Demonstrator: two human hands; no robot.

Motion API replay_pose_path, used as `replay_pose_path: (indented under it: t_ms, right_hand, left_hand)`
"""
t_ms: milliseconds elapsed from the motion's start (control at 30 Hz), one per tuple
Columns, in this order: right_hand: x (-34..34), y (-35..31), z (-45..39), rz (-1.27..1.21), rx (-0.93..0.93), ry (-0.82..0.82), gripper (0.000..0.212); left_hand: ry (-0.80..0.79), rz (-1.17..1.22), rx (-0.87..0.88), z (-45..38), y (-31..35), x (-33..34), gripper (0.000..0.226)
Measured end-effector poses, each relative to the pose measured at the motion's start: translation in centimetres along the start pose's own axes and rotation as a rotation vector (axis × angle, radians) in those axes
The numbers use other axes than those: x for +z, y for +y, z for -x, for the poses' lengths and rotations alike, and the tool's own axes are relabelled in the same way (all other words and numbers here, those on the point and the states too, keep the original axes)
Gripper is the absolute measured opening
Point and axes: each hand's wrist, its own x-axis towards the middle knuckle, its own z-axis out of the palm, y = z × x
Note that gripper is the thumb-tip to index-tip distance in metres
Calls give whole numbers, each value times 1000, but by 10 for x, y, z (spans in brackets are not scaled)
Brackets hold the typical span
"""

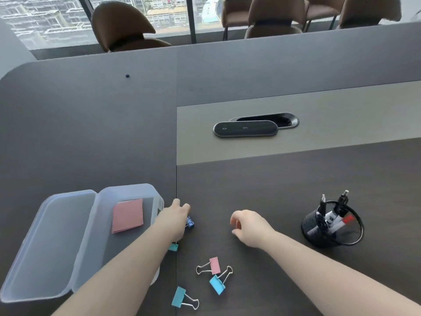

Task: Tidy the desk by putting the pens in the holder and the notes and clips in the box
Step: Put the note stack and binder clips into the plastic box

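A clear plastic box [100,252] lies open at the lower left with its lid [45,247] folded out beside it. A pink pad of notes [127,215] rests inside. My left hand [173,221] is just right of the box, fingers curled over a dark blue binder clip [190,222]. A teal clip [173,247] peeks out under my left wrist. Three more clips lie nearer me: pink [214,265], blue [217,284] and teal [178,297]. My right hand [247,226] rests loosely closed on the desk, holding nothing. A black mesh holder [331,224] at the right contains several pens.
A black oval cable-port cover [246,128] lies beside its opening [282,120] on the lighter strip of the desk. A grey partition [227,71] rises behind, with brown chairs [123,26] and windows beyond.
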Motion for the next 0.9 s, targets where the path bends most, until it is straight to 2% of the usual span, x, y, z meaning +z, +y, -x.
replay_pose_path:
  t_ms: [133, 300, 433, 567, 767, 900]
  right_hand:
    - [1, 1, -1, 17, -16, 9, 23]
    - [6, 2, 2, 22, -24, 35, 23]
    - [8, 2, 7, 27, -34, 41, 24]
    - [9, 1, 12, 26, -41, 40, 24]
    - [10, -5, 19, 26, -92, 45, 23]
    - [12, -17, 24, 25, -158, 10, 25]
  left_hand:
    - [16, 18, 38, -4, 1, 9, 48]
    - [36, -49, 98, -3, 4, 19, 24]
    - [59, -47, 106, 5, 4, 21, 38]
    - [89, -10, 47, 9, 4, 29, 42]
    - [153, 222, -63, 18, 7, 24, 29]
    - [201, 533, -149, 22, 3, 19, 9]
